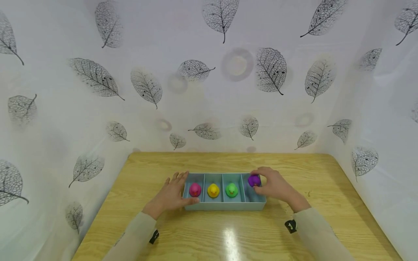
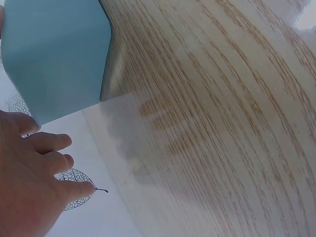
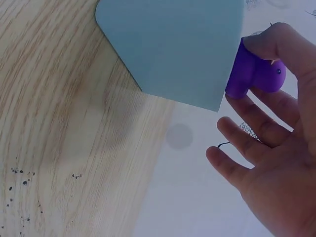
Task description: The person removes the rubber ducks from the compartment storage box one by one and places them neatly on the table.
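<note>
A purple rubber duck (image 3: 269,74) is pinched between the thumb and fingers of my right hand (image 1: 277,185), over the right-end compartment of a light blue divided box (image 1: 225,206). In the right wrist view the duck shows just above the box's rim. My left hand (image 1: 169,195) rests at the box's left end, its fingers fairly straight along the side and its thumb across the front left corner. Inside the other compartments sit a pink duck (image 1: 195,189), a yellow duck (image 1: 213,190) and a green duck (image 1: 232,190), one in each.
The box stands on a wood-grain table (image 1: 196,235). A white sheet with a leaf print (image 1: 209,98) hangs behind and at both sides. Small dark specks (image 3: 22,182) mark the tabletop right of the box. Black straps (image 1: 290,226) show at both wrists.
</note>
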The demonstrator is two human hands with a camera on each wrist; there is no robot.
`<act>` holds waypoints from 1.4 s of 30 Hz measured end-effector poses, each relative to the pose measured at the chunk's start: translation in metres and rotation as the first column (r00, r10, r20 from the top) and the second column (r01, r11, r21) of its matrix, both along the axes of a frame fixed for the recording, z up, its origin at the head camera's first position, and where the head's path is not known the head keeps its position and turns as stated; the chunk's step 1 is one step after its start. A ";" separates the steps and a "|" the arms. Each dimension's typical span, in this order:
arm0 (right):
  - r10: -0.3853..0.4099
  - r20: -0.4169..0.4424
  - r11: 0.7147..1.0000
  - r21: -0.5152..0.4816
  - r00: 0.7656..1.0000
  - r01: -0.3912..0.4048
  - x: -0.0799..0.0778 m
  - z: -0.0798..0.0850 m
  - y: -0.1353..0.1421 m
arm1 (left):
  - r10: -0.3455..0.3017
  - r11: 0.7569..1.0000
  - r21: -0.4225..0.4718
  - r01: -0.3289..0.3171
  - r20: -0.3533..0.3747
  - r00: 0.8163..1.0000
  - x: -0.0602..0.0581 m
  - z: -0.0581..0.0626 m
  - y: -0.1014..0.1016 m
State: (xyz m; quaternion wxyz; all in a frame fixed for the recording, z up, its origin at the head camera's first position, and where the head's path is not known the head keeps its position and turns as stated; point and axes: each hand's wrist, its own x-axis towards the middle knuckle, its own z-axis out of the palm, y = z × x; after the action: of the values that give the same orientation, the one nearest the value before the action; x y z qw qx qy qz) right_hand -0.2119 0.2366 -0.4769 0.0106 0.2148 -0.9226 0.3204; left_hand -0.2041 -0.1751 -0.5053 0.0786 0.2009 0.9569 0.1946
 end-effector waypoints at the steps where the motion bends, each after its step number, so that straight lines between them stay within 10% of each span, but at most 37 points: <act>1: -0.002 0.005 1.000 -0.018 1.000 0.002 0.000 0.000 0.001 | 0.000 1.000 0.001 0.000 -0.001 1.000 0.000 0.000 0.000; 10: -0.009 -0.069 0.998 -0.062 0.998 0.005 -0.002 -0.002 0.011 | -0.002 1.000 -0.007 0.002 -0.010 1.000 -0.002 -0.002 0.000; 28: -0.046 0.089 0.968 -0.242 0.995 0.066 0.001 0.002 0.037 | -0.006 1.000 -0.016 0.005 -0.008 1.000 0.000 0.001 0.000; 42: -0.091 0.076 0.974 -0.202 0.993 0.105 0.001 -0.003 0.060 | -0.005 1.000 -0.030 0.005 -0.016 1.000 -0.002 -0.001 0.000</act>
State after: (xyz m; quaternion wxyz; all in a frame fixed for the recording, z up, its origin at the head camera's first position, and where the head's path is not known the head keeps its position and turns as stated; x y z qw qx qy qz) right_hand -0.2110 0.2969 -0.4794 0.0180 0.1559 -0.8938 0.4201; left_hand -0.2057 -0.1751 -0.5064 0.0742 0.2038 0.9597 0.1786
